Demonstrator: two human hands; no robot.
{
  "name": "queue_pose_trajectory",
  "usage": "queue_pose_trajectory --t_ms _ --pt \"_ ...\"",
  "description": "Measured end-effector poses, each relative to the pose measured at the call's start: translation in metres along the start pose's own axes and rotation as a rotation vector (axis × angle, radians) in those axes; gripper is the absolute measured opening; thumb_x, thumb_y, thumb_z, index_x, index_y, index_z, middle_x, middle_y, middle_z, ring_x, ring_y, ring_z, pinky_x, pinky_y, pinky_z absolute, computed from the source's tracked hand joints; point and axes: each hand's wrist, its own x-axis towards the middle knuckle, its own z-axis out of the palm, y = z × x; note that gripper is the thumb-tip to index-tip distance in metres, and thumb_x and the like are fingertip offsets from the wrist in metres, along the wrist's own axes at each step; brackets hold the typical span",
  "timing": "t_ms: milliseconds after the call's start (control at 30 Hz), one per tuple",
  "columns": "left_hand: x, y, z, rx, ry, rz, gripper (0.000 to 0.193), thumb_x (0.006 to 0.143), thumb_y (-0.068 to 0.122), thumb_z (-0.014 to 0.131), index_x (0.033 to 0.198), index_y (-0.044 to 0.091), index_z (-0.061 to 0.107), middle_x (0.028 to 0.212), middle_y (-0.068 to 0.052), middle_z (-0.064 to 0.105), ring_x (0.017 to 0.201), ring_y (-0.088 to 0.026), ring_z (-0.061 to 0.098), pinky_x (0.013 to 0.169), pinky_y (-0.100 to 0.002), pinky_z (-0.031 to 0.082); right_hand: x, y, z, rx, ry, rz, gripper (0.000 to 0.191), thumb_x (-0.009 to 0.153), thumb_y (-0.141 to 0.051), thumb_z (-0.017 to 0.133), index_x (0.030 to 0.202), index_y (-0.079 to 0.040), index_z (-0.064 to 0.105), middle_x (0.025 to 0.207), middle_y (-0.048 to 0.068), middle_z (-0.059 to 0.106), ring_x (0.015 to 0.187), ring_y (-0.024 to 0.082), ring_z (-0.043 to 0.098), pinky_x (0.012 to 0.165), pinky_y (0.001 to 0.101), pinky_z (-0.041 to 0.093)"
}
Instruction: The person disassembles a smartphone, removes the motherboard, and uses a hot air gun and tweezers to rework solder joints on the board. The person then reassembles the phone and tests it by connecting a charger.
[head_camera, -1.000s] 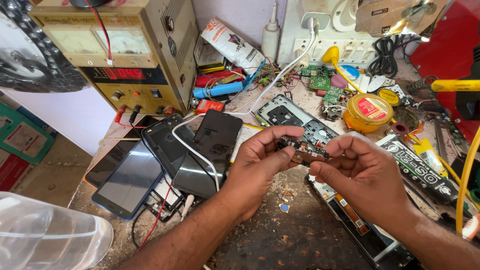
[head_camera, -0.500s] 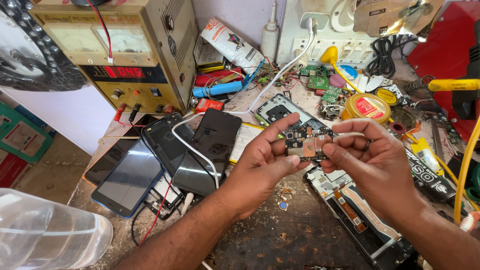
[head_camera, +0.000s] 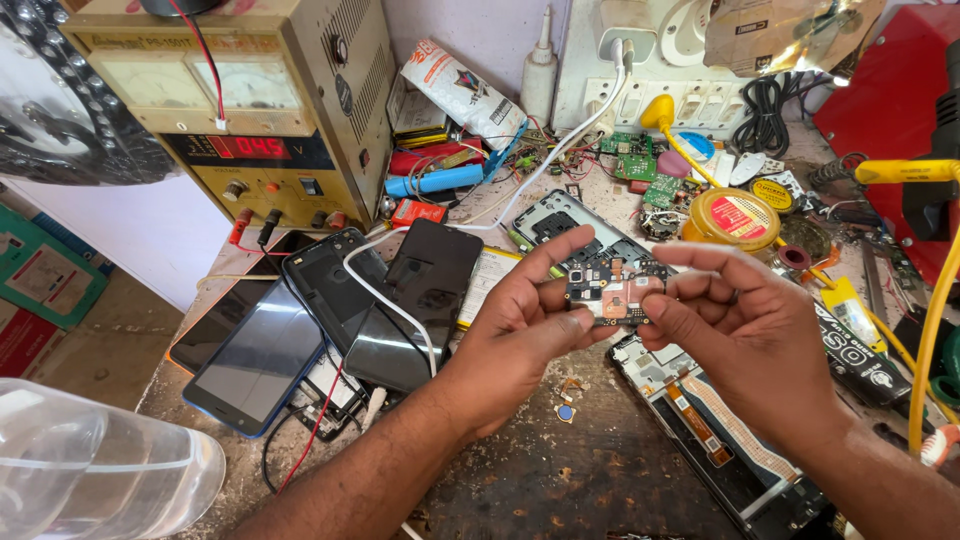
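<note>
Both hands hold up a small dark phone circuit board (head_camera: 612, 293) above the workbench. My left hand (head_camera: 515, 335) pinches its left edge between thumb and fingers. My right hand (head_camera: 745, 345) grips its right edge with the fingertips. Below my right hand lies an opened phone frame (head_camera: 715, 430) with an orange flex cable along its inside. A second opened phone shell (head_camera: 560, 222) lies just behind the board.
Several phones (head_camera: 330, 320) are stacked at the left under a white cable. A yellow bench power supply (head_camera: 240, 110) stands at the back left. A round yellow tin (head_camera: 737, 217), loose boards, a power strip (head_camera: 690, 95) and a yellow cable (head_camera: 935, 290) crowd the right. A clear plastic container (head_camera: 90, 470) fills the lower left.
The hands have lifted the circuit board and turned it flat towards the camera. Both hands sit a little higher and closer than a second ago.
</note>
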Motion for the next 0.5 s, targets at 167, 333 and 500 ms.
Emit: queue_pose_trajectory --t_ms 167,333,500 --pt "-0.0021 0.0011 0.0012 0.284 0.099 0.172 0.064 0.096 -0.006 0.058 0.155 0.008 0.038 0.121 -0.008 0.067 0.109 -0.012 0.066 0.096 -0.03 0.057 -0.0031 0.0041 0.0018 -0.018 0.011 -0.096 0.041 0.089 -0.001 0.071 0.129 0.003 0.064 0.097 0.009 0.071 0.086 0.013 0.074 0.077 0.0282 0.066" --pt "-0.0054 0.0017 0.0015 0.728 0.256 0.347 0.058 0.094 -0.002 0.067 0.149 0.006 0.049 0.096 -0.009 0.073 0.086 -0.009 0.071 0.078 -0.025 0.061 -0.0072 0.0069 0.0036 -0.075 0.018 -0.123 0.037 0.089 -0.001 0.072 0.125 0.003 0.065 0.097 0.009 0.071 0.088 0.013 0.075 0.079 0.0273 0.066" --pt "-0.0047 0.0025 0.0018 0.725 0.261 0.352 0.056 0.095 0.0 0.069 0.147 0.006 0.049 0.092 -0.008 0.074 0.086 -0.008 0.07 0.077 -0.026 0.061 -0.0091 0.0062 0.0033 -0.073 0.008 -0.118 0.037 0.088 -0.001 0.072 0.125 0.001 0.064 0.099 0.008 0.073 0.091 0.012 0.075 0.08 0.0259 0.065"
